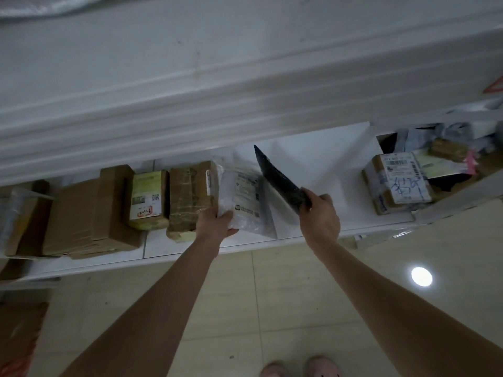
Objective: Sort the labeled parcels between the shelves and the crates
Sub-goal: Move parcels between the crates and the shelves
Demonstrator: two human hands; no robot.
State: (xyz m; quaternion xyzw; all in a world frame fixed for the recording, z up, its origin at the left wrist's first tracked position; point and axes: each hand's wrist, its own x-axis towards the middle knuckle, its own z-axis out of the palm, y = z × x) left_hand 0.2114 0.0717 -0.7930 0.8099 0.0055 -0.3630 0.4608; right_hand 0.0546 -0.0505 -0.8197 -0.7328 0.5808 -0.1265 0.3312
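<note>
On the white shelf (326,159), my left hand (215,221) grips the lower edge of a white plastic mailer (243,194) with a printed label, which stands upright against a taped brown box (187,197). My right hand (319,213) holds a flat dark parcel (277,178) by its near end, tilted on edge just right of the white mailer. Further left stand a small box with a yellow-green label (148,198) and large cardboard boxes (89,216).
A labeled box with blue handwriting (397,183) sits at the shelf's right end, with more mailers and parcels (446,151) piled behind it. An upper shelf (190,91) overhangs the row. Beige tiled floor (272,308) lies below, and my feet (299,368) show at the bottom edge.
</note>
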